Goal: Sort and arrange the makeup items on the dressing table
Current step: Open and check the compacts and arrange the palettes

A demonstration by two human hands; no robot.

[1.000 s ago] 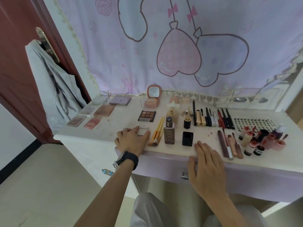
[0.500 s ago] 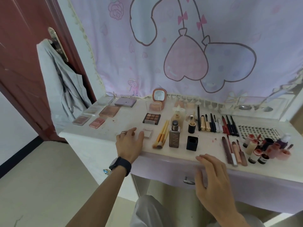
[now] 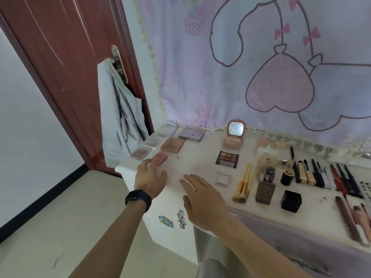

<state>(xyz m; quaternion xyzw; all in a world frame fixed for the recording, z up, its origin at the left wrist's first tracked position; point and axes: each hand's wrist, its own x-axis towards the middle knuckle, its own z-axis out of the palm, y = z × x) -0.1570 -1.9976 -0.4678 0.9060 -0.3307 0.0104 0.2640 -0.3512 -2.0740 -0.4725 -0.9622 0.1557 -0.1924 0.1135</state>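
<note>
Makeup lies in rows on the white dressing table (image 3: 192, 167). My left hand (image 3: 149, 177), with a black watch on the wrist, reaches over the left front edge; its fingertips touch a small pink blush compact (image 3: 160, 158). My right hand (image 3: 202, 199) hovers flat over the front edge, fingers straight, holding nothing. A small clear square compact (image 3: 222, 178) lies just right of it. Further right are wooden brushes (image 3: 244, 185), a brown foundation bottle (image 3: 266, 188) and a brown eyeshadow palette (image 3: 227, 159).
More flat palettes (image 3: 172, 144) sit at the table's left back corner. A small pink mirror (image 3: 236, 129) stands by the curtain. Pencils and lipsticks (image 3: 329, 175) line the right side. A grey garment (image 3: 118, 121) hangs on the red door at left.
The view has swung left and closer. My left hand left the clear square compact and moved left to the pink blush compact. My right hand came up and left over the table edge.
</note>
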